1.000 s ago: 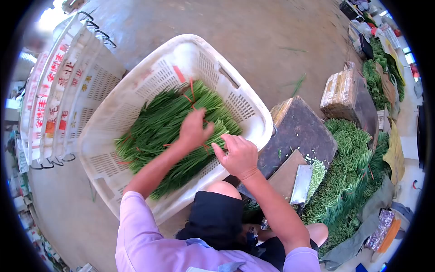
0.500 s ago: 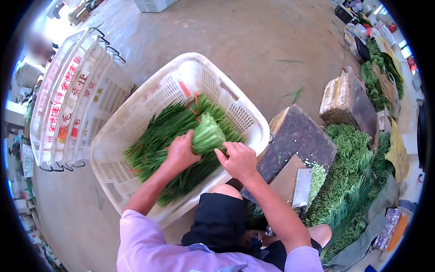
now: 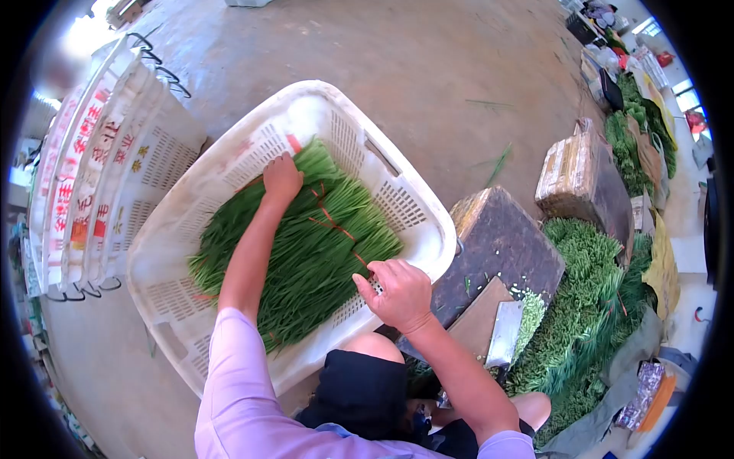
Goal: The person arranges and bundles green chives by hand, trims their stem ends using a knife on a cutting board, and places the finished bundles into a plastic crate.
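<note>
Banded greens in a perforated basket, seen from above. The green bundles (image 3: 306, 256) lie side by side at the centre of the frame, inside the white basket (image 3: 312, 89), with red bands (image 3: 337, 227) across several; this portion appears already placed. Bare basket wall remains visible around them. The hands are well apart: the left hand (image 3: 282, 181) rests on the bundles' upper end, its grip uncertain because the fingertips are partly hidden; the right hand (image 3: 399, 297) is beside their lower-right edge, thumb and forefinger near a band end, contact unclear. At right, a large heap of greens (image 3: 566, 306) remains outside the basket, beside the cleaver (image 3: 505, 330) and chopped pieces (image 3: 533, 307).
</note>
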Available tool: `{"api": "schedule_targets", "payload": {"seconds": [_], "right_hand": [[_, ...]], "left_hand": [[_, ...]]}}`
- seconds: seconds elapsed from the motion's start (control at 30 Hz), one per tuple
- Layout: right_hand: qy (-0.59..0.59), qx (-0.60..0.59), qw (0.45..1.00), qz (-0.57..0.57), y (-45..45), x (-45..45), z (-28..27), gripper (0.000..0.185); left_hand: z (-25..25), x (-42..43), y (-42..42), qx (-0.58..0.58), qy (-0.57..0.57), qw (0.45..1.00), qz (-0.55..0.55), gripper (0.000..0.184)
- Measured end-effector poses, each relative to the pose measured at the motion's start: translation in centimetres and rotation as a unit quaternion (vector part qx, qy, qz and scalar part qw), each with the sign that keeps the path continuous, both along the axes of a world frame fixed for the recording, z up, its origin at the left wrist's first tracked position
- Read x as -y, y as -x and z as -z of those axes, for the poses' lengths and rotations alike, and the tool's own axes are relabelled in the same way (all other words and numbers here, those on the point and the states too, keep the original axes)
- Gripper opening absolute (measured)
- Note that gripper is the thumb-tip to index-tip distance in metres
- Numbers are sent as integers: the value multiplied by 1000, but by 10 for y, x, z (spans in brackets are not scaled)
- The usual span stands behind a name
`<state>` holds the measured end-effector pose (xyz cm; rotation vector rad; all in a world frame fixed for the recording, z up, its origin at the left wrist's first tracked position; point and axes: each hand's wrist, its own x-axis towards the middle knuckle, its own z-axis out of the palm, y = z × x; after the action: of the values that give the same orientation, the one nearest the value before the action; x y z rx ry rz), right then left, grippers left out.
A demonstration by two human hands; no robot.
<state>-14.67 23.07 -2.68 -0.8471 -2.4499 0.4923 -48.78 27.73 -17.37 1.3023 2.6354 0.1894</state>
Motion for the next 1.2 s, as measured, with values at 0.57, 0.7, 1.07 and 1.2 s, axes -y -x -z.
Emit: {"api": "schedule_targets", "payload": {"seconds": [0.57,0.7,1.07,1.2], "right_hand": [[19,58,998,-8,3,2,-8,29],[-11,68,998,-11,8,0,-5,32],[12,69,997,-9,5,2,-11,27],[20,70,997,-5,5,1,-7,26]], "left_hand": [[77,-32,40,231,44,967,-96,106],[96,-30,50,326,23,943,-67,108],[88,-2,-21,-15,-325,945,-37,53],[99,-3,-17,19,-293,956,-7,53]]}}
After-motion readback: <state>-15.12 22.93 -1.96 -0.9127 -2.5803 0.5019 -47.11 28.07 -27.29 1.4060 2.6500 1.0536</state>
